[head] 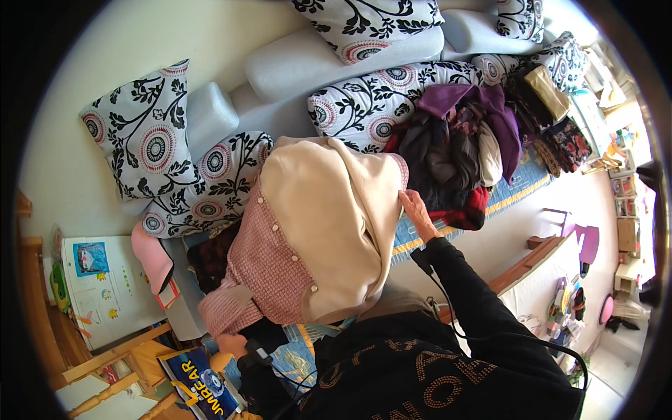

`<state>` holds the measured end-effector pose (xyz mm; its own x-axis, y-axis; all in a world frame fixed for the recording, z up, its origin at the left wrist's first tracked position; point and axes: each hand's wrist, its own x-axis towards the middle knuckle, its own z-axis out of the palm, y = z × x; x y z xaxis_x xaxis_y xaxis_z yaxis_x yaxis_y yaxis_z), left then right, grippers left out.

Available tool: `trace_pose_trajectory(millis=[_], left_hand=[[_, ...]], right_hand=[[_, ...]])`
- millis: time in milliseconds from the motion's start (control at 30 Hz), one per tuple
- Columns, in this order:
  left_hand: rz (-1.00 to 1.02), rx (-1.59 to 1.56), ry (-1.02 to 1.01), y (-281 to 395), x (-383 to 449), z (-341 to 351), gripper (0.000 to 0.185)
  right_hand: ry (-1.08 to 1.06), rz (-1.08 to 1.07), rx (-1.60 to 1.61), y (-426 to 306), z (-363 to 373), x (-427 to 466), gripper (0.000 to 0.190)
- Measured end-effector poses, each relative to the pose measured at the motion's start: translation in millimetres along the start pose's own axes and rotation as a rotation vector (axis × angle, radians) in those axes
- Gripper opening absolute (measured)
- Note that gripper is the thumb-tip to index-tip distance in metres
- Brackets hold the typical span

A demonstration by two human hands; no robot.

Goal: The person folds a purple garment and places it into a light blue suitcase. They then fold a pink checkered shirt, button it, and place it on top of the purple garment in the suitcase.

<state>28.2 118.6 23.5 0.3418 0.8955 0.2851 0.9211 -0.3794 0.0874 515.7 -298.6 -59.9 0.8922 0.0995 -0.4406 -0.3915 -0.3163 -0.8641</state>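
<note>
A pink patterned button-front garment (270, 257) with a cream lining (315, 205) is spread out before me, its front partly turned back. White buttons run down its pink edge. My right hand (417, 212) pinches the lined side near the pink cuff or edge at the right. Down at the left, my left hand (231, 345) grips the end of the ribbed pink sleeve (231, 311). The garment hides part of the sofa seat beneath it.
Crumpled dark, purple and red clothes (446, 142) lie on the blue sofa cover (407, 236). Folded clothes (543, 110) are further right. Patterned cushions (152, 131) line the grey sofa (341, 60). A low table (541, 283) holding small items stands at right; a white drawing board (118, 294) at left.
</note>
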Motion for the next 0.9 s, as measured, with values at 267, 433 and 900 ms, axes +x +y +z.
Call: trace_pose_trajectory(millis=[267, 433, 900], left_hand=[[-0.384, -0.482, 0.014, 49, -40, 25, 0.055], [0.342, -0.626, -0.328, 143, -17, -4, 0.037], [0.734, -0.454, -0.622, 198, -64, 31, 0.036]], right_hand=[[-0.132, -0.192, 0.292, -19, -12, 8, 0.037], [0.025, -0.186, 0.385, -45, -37, 15, 0.014], [0.049, -0.04, 0.695, -119, -43, -71, 0.029]])
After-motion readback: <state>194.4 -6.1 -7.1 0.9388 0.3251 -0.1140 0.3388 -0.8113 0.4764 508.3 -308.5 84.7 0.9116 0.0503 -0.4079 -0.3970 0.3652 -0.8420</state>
